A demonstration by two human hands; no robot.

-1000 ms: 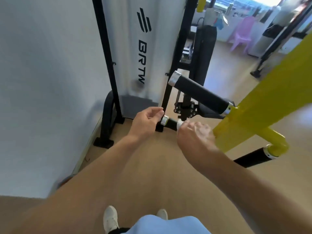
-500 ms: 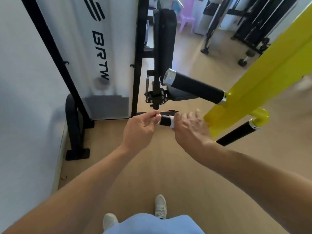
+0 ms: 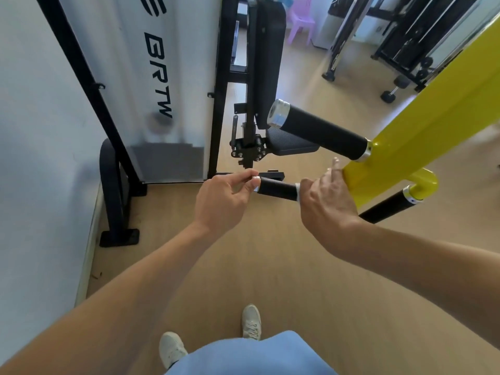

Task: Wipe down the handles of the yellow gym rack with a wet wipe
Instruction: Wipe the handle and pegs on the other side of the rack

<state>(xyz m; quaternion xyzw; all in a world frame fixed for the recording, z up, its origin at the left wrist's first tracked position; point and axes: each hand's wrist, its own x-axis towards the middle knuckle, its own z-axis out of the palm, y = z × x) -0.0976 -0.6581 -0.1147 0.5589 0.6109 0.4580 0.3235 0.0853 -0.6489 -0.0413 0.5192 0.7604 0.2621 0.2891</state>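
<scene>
— What do we have around the yellow rack (image 3: 422,123)?

— We stand on a pale wood-look floor (image 3: 270,261), with the rack's yellow beam slanting up to the right. Three black handles leave it: an upper handle (image 3: 319,129) with a silver cap pointing left, a lower handle (image 3: 277,188) beneath it, and a third handle (image 3: 389,205) running down from a yellow elbow under the beam.

— And our hands?

— Our left hand (image 3: 221,201) pinches the free end of the lower handle, thumb and fingertips closed on its silver tip. Our right hand (image 3: 324,201) is wrapped round the same handle at the end nearest the yellow beam, with the forefinger lifted against the beam. A thin white edge shows at that hand's inner side; it may be the wet wipe (image 3: 297,191), though we see too little of it to be sure.

— The room beyond the rack?

— Left of the rack a white wall (image 3: 35,158) meets the floor, and a white banner (image 3: 151,77) with black lettering hangs in a black frame (image 3: 119,169) against it. Behind the upper handle stands a black padded bench (image 3: 270,63). Further back from the rack we see a lilac plastic chair (image 3: 300,21) and dark weight machines (image 3: 405,36), with a dumbbell (image 3: 395,89) on the floor. Below the rack, nearest us, are white shoes (image 3: 251,322) and blue shorts (image 3: 249,355).
</scene>
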